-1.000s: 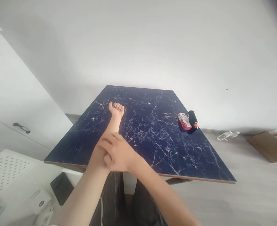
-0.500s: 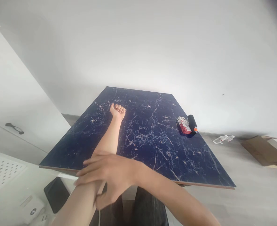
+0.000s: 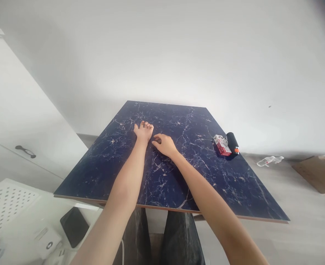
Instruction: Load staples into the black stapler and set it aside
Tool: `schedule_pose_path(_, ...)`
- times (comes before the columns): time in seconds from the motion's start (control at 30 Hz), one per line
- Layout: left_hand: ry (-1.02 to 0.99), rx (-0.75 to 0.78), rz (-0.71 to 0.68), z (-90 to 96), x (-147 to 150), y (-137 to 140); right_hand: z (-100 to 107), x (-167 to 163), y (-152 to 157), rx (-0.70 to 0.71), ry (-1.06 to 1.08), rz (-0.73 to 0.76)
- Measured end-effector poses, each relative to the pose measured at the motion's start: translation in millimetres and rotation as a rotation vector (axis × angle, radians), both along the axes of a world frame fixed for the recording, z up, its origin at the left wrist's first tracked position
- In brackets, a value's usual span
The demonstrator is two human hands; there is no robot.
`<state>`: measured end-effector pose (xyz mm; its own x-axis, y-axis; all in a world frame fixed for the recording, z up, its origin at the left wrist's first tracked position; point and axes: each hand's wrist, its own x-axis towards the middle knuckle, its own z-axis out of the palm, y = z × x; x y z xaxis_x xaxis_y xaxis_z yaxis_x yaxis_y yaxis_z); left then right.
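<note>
My left hand point(image 3: 144, 131) is palm up over the far middle of the dark blue marbled table point(image 3: 195, 169), its fingers loosely curled and apart, holding nothing. Just to its right is my right hand point(image 3: 164, 144), back up, with thumb and fingers curved apart and a gap between them. Nothing shows in it, and a small space separates it from the left wrist. Both bare forearms reach in over the table's near edge.
On the table's right side a red and white box point(image 3: 222, 145) lies against a black roll point(image 3: 232, 143) with an orange band. Beyond are a clear bottle point(image 3: 265, 161) and a cardboard box point(image 3: 317, 173) on the floor. A white cabinet point(image 3: 19, 121) and black tablet point(image 3: 74, 226) are left.
My right hand has left the left forearm near the elbow and moved forward beside the left wrist. The left fingers have uncurled somewhat. The view has shifted slightly.
</note>
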<state>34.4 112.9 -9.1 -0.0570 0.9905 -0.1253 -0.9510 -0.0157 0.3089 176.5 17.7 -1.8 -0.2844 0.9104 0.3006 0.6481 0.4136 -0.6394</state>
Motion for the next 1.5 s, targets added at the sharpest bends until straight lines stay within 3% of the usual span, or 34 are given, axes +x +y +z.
schedule_pose_path(0.13,-0.033,-0.026,-0.086,1.0,12,-3,-11,1,6,-0.074,0.215,0.114)
schedule_pose_path(0.23,-0.021,-0.005,-0.111,0.7,21,-6,-15,10,7,-0.115,0.319,0.120)
schedule_pose_path(0.33,-0.025,-0.039,-0.114,0.2,29,-8,-17,18,9,-0.129,0.321,0.099)
schedule_pose_path(0.5,-0.050,-0.163,0.022,-1.4,35,-9,-15,14,9,-0.051,0.253,0.004)
schedule_pose_path(0.63,-0.095,-0.141,0.006,-1.7,35,-13,-15,9,5,-0.009,0.223,-0.045)
schedule_pose_path(0.77,-0.111,-0.115,-0.035,-2.3,31,-16,-18,12,1,0.009,0.202,0.006)
schedule_pose_path(0.97,0.034,-0.085,-0.053,-4.0,33,-25,-13,22,0,0.031,0.135,0.012)
schedule_pose_path(1.07,0.259,-0.042,-0.112,-4.0,41,-36,-11,36,5,0.071,0.174,-0.055)
schedule_pose_path(1.13,0.468,0.027,-0.178,-5.1,44,-46,-11,51,11,0.035,0.346,-0.136)
schedule_pose_path(1.23,0.771,0.151,-0.230,-8.4,44,-61,-10,76,21,-0.123,0.847,-0.244)
schedule_pose_path(1.4,1.163,0.313,-0.191,-7.7,44,-80,-9,103,22,-0.212,1.517,-0.156)
schedule_pose_path(1.5,1.277,0.344,-0.095,-2.1,49,-87,-11,105,17,-0.243,1.720,-0.130)
